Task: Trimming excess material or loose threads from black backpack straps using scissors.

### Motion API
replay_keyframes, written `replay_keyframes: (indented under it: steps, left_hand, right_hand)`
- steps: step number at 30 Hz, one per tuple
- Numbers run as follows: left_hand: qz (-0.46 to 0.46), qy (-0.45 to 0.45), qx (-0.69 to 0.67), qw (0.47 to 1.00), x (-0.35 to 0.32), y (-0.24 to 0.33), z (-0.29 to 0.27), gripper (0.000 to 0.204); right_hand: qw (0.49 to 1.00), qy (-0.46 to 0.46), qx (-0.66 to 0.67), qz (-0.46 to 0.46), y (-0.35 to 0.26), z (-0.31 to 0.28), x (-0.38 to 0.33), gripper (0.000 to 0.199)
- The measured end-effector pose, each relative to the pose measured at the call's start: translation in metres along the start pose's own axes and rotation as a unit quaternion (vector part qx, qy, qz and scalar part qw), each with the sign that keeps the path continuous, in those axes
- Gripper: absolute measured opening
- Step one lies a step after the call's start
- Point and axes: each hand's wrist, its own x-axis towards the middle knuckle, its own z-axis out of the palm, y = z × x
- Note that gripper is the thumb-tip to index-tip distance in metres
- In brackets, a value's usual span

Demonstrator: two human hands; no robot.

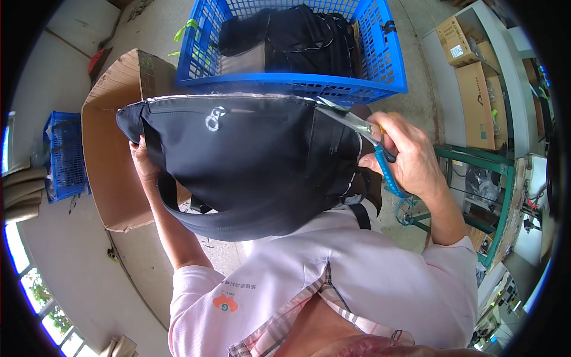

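A black fabric bag (238,160) is held up in front of my body, its raw pale-edged seam along the top. A light ring-shaped zipper pull (215,118) hangs on its face, and a wide black strap loops down on the left. My left hand (144,162) is closed on the bag's left side, fingers partly hidden behind it. My right hand (409,152) grips a pair of scissors (355,123), with the blades lying against the bag's upper right corner. From the scissors' handle runs a blue coiled cord (388,172).
Beyond the bag stands a blue plastic crate (285,79) with black bags (297,38) in it. An open cardboard box (113,160) is at left, near another blue crate (65,156). To the right are a green metal frame (476,153) and cardboard cartons (476,107).
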Motion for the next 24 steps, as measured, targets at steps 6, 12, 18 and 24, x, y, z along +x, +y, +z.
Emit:
replay_keyframes:
  steps: [6,12,18,24]
  left_hand:
    - [0.009,0.014,0.005,1.0,0.002,0.002,0.0,0.046]
    - [0.01,0.03,0.026,0.999,0.004,0.005,0.001,0.049]
    - [0.011,-0.008,-0.012,1.0,0.011,0.011,0.01,0.051]
    - [0.035,-0.029,-0.019,0.999,0.012,0.023,0.04,0.054]
  right_hand:
    - [0.998,-0.017,-0.03,-0.048,0.001,-0.009,0.016,0.049]
    - [0.997,-0.037,-0.033,-0.059,0.007,-0.021,0.011,0.039]
    - [0.995,-0.096,0.032,-0.019,0.011,-0.038,0.004,0.041]
    - [0.994,-0.084,0.066,-0.01,0.008,-0.044,0.021,0.058]
